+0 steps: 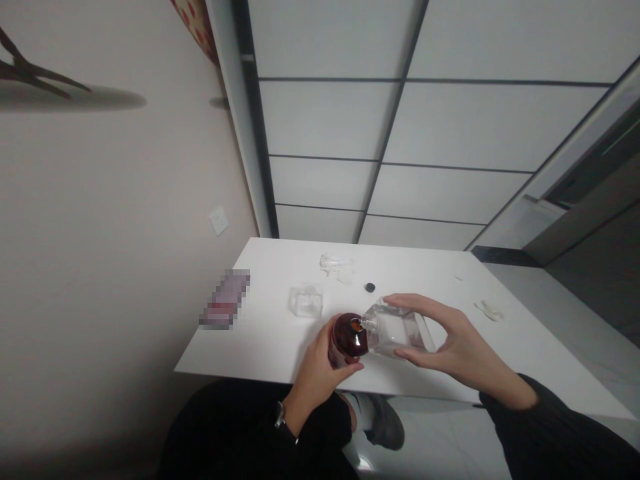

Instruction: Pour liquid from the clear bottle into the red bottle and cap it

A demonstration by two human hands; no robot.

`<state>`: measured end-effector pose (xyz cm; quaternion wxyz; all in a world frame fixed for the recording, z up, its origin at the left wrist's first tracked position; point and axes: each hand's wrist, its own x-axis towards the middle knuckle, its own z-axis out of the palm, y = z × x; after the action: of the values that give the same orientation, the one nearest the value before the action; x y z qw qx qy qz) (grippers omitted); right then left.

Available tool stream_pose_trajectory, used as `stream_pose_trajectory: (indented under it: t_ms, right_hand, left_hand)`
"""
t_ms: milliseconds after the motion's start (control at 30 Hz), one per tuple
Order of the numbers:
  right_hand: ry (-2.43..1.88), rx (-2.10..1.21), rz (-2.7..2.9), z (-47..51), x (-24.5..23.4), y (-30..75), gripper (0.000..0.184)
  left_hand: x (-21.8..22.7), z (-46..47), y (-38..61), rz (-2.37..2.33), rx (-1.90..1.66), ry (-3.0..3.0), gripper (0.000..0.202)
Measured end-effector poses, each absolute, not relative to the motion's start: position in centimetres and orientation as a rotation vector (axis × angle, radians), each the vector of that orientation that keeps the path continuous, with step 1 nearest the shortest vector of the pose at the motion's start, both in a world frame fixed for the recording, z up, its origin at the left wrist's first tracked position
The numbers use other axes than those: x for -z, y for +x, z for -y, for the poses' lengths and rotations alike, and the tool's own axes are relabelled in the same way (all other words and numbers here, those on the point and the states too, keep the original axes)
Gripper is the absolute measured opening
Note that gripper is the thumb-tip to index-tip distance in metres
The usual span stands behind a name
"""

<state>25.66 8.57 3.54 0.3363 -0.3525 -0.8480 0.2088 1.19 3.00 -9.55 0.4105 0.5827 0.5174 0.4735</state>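
An amber-brown bottle point(350, 337) stands near the table's front edge, with my left hand point(317, 367) wrapped round its side. My right hand point(453, 340) grips a clear, square-sided bottle point(395, 330) that is tipped over to the left. The clear bottle's neck meets the opening on top of the brown one. Whether liquid is flowing between them is too small to make out. A small black cap point(370, 287) lies on the table just beyond the two bottles.
On the white table point(270, 347) a clear square container point(307, 301) sits left of the bottles, and a clear glass-like piece point(336, 261) lies farther back. Crumpled clear scraps point(489, 310) are at the right. A blurred-out purplish object point(226, 300) lies at the left edge, by the wall.
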Motion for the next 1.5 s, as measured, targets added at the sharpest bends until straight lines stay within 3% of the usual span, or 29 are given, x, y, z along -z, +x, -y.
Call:
stream_pose_trajectory:
  t_ms: [1500]
  right_hand:
    - [-0.893, -0.480, 2.288, -8.6, -5.1, 25.6, 0.054]
  left_hand:
    - [10.3, -3.1, 1.2, -1.323, -1.188, 1.536, 0.091]
